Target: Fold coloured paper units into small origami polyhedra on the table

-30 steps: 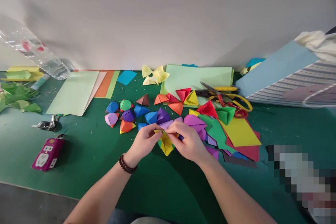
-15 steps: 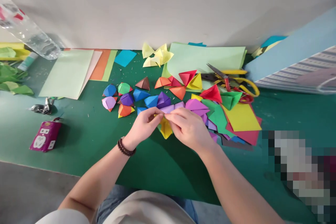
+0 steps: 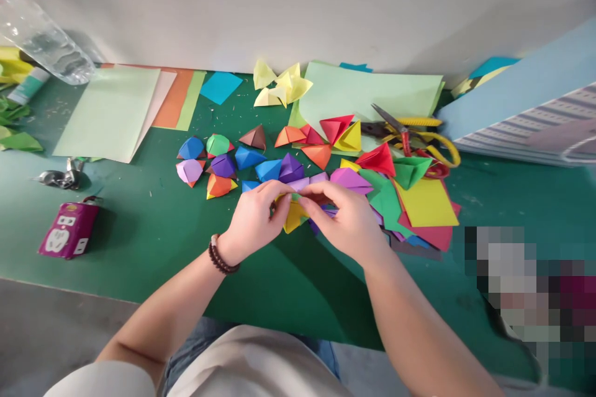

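Observation:
Between both hands is a folded paper piece [image 3: 294, 217], yellow with a bit of green at its top edge. My left hand [image 3: 261, 217] pinches its left side between thumb and fingers. On the other side my right hand [image 3: 342, 214] has its thumb and forefinger closed on the upper right edge, its other fingers curled behind. Just beyond the fingertips lie folded paper pieces in blue [image 3: 269, 170], dark purple [image 3: 291, 167] and light purple [image 3: 351, 180]. The fingers partly cover the held piece and some pieces behind it.
Scissors [image 3: 395, 124] with yellow and red handles lie back right, near yellow paper squares [image 3: 427, 205]. Pale green sheets [image 3: 109, 113] and a plastic bottle [image 3: 51, 43] are back left. A purple drink carton [image 3: 69, 229] stands left. A blue box [image 3: 521, 99] is at right.
Both hands still hold the yellow and green paper piece; the right hand's fingers have opened out somewhat and more green shows at the top. The camera view has shifted slightly.

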